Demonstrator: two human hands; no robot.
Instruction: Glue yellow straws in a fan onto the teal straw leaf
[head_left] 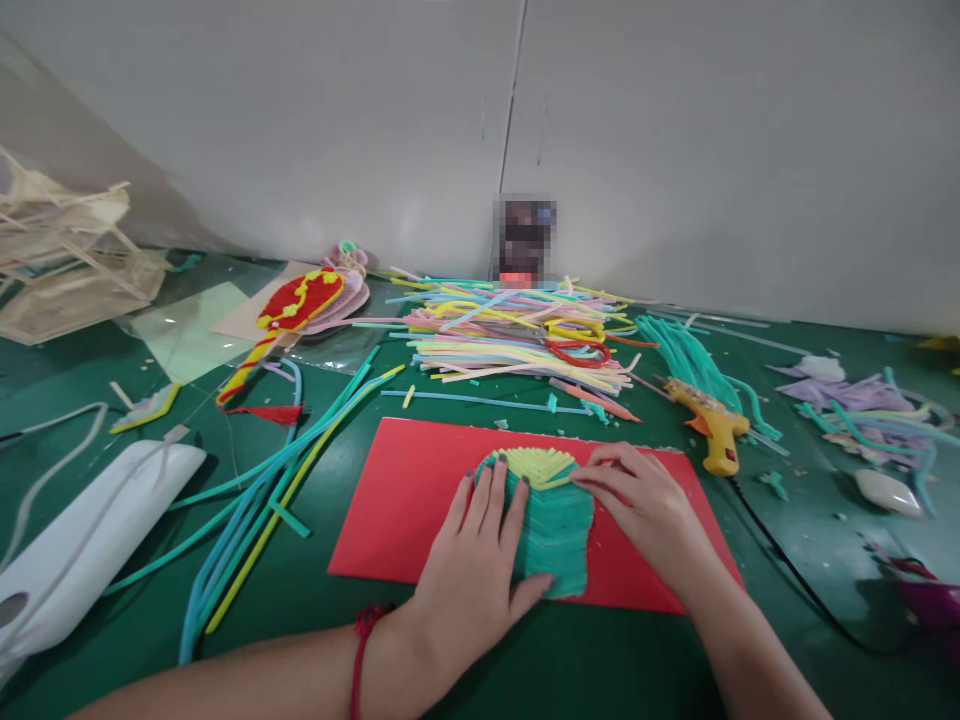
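A red sheet of card (637, 570) lies in front of me, and on it rests a panel of teal pipe cleaners (559, 545) laid side by side. Along the panel's far end, pale yellow pipe cleaners (536, 462) form a V pattern. My left hand (480, 550) lies flat over the panel's left side, fingers stretched out. At the right end of the yellow rows, my right hand (645, 495) pinches the tip of a yellow pipe cleaner between thumb and forefinger. The panel's left part is hidden beneath my left hand.
Behind the card is a pile of pastel pipe cleaners (517, 355) with scissors (577, 352) on it. A yellow glue gun (709, 425), its cord trailing, lies right. At left are a red-and-yellow fan (304, 302), loose pipe cleaners (247, 540) and a white power strip (97, 540).
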